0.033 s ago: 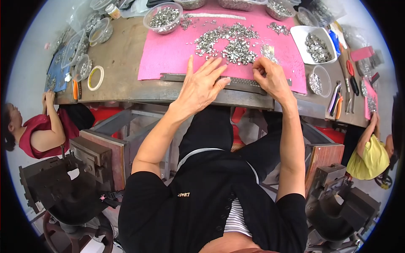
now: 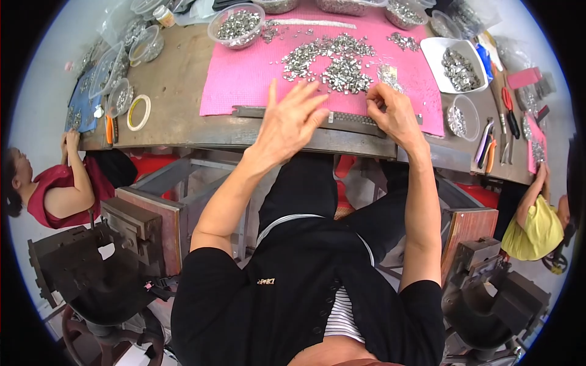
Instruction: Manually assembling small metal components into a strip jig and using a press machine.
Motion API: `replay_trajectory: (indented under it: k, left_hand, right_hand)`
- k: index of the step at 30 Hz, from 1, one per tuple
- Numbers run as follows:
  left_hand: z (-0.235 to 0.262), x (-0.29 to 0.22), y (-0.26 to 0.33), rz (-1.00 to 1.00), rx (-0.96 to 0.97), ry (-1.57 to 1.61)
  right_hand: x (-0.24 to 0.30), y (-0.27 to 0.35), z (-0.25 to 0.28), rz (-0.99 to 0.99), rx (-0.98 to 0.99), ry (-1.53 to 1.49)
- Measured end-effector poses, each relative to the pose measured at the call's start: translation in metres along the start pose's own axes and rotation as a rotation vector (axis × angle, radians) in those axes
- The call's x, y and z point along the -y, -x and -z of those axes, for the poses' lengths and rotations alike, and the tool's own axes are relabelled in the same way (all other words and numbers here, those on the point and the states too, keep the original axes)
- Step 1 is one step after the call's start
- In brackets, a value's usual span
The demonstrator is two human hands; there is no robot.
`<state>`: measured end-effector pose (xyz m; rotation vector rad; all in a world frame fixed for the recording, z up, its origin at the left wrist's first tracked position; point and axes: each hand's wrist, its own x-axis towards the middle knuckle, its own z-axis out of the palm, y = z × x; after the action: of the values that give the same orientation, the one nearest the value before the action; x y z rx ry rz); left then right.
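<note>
Fingers spread, my left hand [image 2: 287, 122] hovers above the left part of a dark slotted metal bar [image 2: 360, 120] along the front edge of a pink mat [image 2: 232, 79]. One small shiny metal piece [image 2: 331, 117] stands on the bar, just right of my left thumb. My right hand [image 2: 394, 116] is closed in a pinch at the bar's right part; whatever is between its fingertips is hidden. Beyond both hands lies a loose heap of small silvery metal pieces [image 2: 345, 73]. A small clear bag [image 2: 388, 74] lies just past my right fingers.
A clear tub of metal pieces [image 2: 237, 27] stands at the mat's far left, a white tray [image 2: 432, 52] at its right. Tape [image 2: 139, 113] lies on the left; pliers [image 2: 485, 143] lie on the right. Co-workers' hands [image 2: 71, 141] work at both sides. Bench machines [image 2: 122, 244] flank me.
My left hand has shifted slightly left, and its thumb has come away from the small metal piece on the bar. My right hand stays almost still.
</note>
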<state>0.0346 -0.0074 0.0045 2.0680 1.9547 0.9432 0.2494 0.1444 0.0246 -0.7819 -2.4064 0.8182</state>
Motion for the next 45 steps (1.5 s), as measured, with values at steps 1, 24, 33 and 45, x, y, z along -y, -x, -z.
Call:
replay_trajectory:
  k: [1, 24, 33, 45]
  left_hand:
    - [-0.001, 0.006, 0.0, 0.05, -0.148, 0.034]
    - [0.01, 0.043, -0.026, 0.009, -0.198, -0.24]
    - [0.017, 0.048, -0.023, 0.038, -0.149, -0.121]
    - [0.012, 0.044, -0.023, 0.038, -0.189, -0.226]
  right_hand:
    - [0.001, 0.001, 0.0, 0.001, -0.035, -0.026]
    - [0.022, 0.032, -0.036, 0.163, -0.153, 0.043]
    - [0.022, 0.033, -0.037, 0.249, -0.182, 0.142]
    - [0.026, -0.048, -0.092, 0.295, -0.208, 0.286]
